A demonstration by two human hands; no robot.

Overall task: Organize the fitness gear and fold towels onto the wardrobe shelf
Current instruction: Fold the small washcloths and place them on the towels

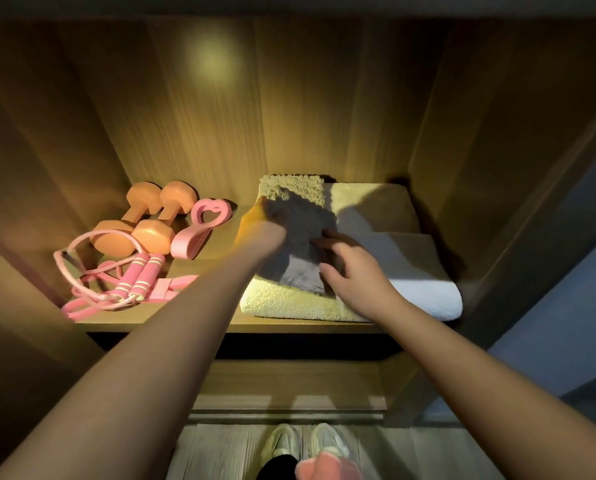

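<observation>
- Wardrobe shelf (289, 325): carries everything.
- Cream towel (289, 303): folded, right side, under grey towel (303, 244) and white towel (424, 285).
- Dumbbells (144, 223), jump rope (130, 285): left side.
- My right grip (355, 271): spread, resting on grey towel.
- My left grip (267, 220): on grey towel, closure not discernible.

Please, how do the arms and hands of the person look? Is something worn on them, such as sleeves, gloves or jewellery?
Both forearms are bare as far as the frame shows, with no sleeves in view. The right hand has no glove, and no ring, watch or bracelet shows on it. The left hand is also ungloved, but it is blurred and in shadow, so small items cannot be ruled out.
</observation>
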